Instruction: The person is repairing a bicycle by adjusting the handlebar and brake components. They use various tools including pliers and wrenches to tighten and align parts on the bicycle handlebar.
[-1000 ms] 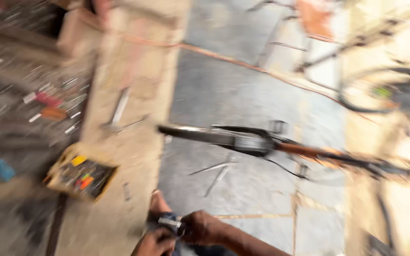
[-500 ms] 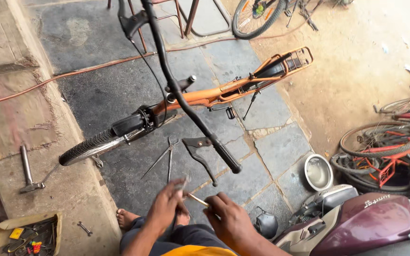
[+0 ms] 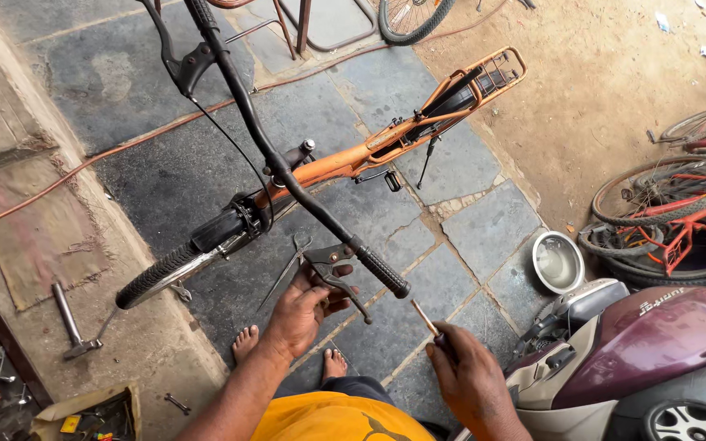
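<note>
An orange bicycle (image 3: 345, 159) stands upright below me, its black handlebar (image 3: 288, 175) running across the middle of the view. My left hand (image 3: 304, 310) grips the black brake lever (image 3: 337, 269) near the right rubber grip (image 3: 384, 271). My right hand (image 3: 463, 367) holds a thin tool with a wooden-coloured shaft (image 3: 425, 318), its tip pointing up toward the grip's end without touching it. My bare feet (image 3: 245, 341) show on the stone floor under the handlebar.
A hammer (image 3: 67, 320) lies on the concrete ledge at left, above a cardboard box of small tools (image 3: 91, 415). A steel bowl (image 3: 557, 261), a maroon scooter (image 3: 655, 343) and a pile of bicycle wheels (image 3: 672, 212) crowd the right. An orange hose (image 3: 124, 147) crosses the floor.
The view has steadied and come closer to the handlebar. My left hand has risen and taken hold of the brake lever; my right hand with the thin tool has moved right and apart.
</note>
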